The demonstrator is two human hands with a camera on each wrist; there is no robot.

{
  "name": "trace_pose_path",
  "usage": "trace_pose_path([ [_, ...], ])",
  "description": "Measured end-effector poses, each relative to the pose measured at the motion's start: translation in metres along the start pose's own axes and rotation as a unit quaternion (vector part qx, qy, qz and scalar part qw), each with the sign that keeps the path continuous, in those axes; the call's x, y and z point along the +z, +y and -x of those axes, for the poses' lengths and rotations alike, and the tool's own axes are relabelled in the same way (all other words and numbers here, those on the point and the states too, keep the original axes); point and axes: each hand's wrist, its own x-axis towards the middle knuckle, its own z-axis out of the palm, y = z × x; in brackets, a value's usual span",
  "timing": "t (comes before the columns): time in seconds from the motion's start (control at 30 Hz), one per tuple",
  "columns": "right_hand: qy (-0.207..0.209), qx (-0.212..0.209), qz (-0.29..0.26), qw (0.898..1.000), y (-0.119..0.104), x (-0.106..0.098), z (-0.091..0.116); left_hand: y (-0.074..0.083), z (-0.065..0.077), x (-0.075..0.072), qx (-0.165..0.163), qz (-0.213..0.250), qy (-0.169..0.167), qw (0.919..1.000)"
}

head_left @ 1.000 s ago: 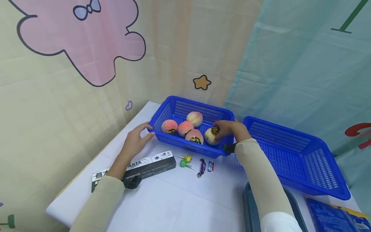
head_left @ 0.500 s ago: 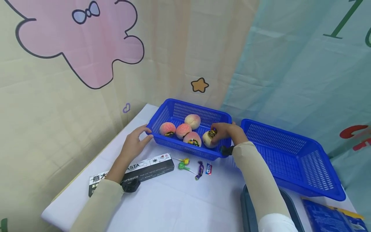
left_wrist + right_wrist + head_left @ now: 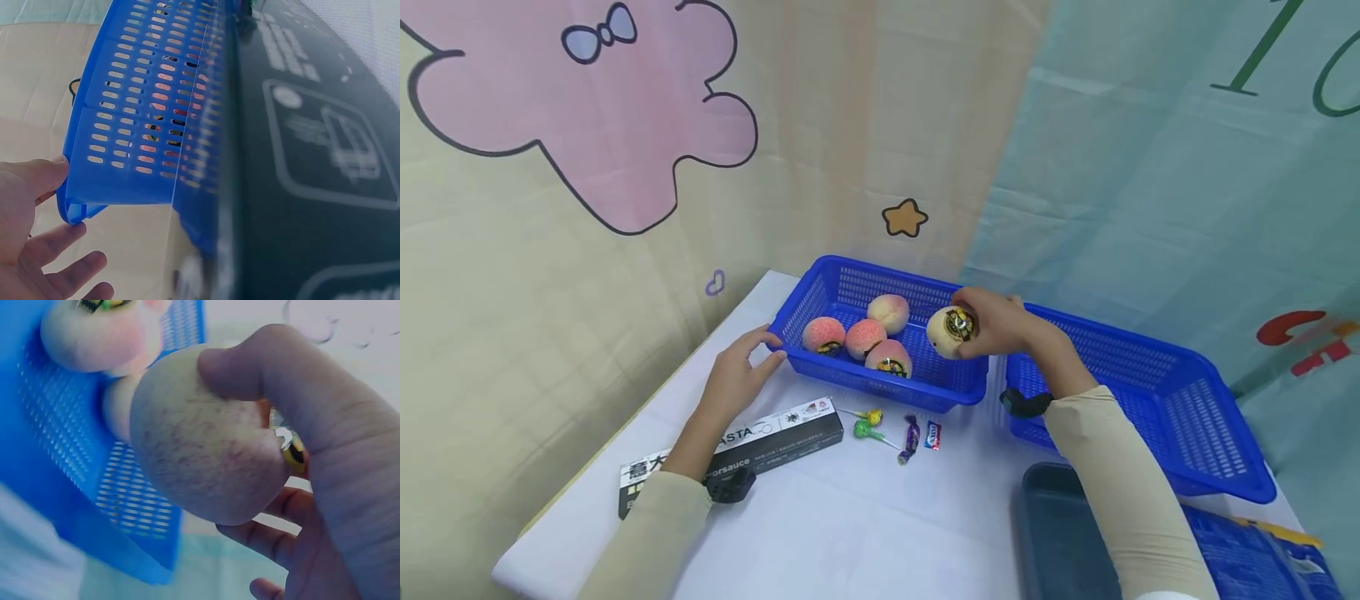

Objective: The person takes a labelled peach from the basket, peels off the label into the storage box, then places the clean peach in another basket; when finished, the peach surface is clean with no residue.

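Note:
My right hand (image 3: 1006, 323) grips a pale peach (image 3: 940, 335) with a black and gold sticker, raised over the right end of the left blue basket (image 3: 857, 377). In the right wrist view the thumb lies on one side of this peach (image 3: 194, 444) and fingers curl round the other. Several pink and cream peaches (image 3: 865, 337) remain grouped inside the basket. At its left corner, my left hand (image 3: 733, 375) holds the rim between thumb and index finger; the left wrist view shows the other fingers (image 3: 78, 275) spread below the rim.
Another blue basket (image 3: 1187, 417) stands to the right. In front lie a black-and-white pasta box (image 3: 782, 442), lollipops (image 3: 863, 428), a purple-wrapped candy (image 3: 909, 439) and a small red-blue packet (image 3: 932, 435). A dark tray (image 3: 1060, 533) and a blue bag (image 3: 1255, 554) sit at front right.
My right hand has lifted the pale peach up from the basket floor. My left hand stays at the basket corner. The head view has shifted slightly to the right.

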Motion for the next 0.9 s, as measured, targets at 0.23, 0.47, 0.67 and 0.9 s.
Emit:
trace_pose_path([
  [0.23,0.017,-0.112,-0.016,0.993,-0.019,0.013,0.074,-0.004,0.012,-0.003,0.007,-0.018,0.009,0.9998],
  [0.47,-0.051,-0.108,-0.079,0.99,-0.039,0.069,0.129,-0.003,0.006,-0.007,0.017,-0.031,0.013,0.9993],
  [0.67,-0.12,-0.103,-0.074,0.985,-0.041,0.111,0.131,-0.001,0.0,-0.006,0.014,-0.041,0.011,0.999],
  [0.9,-0.14,-0.084,-0.081,0.983,-0.04,0.118,0.132,0.007,0.001,0.01,0.051,-0.107,0.061,0.9911],
])
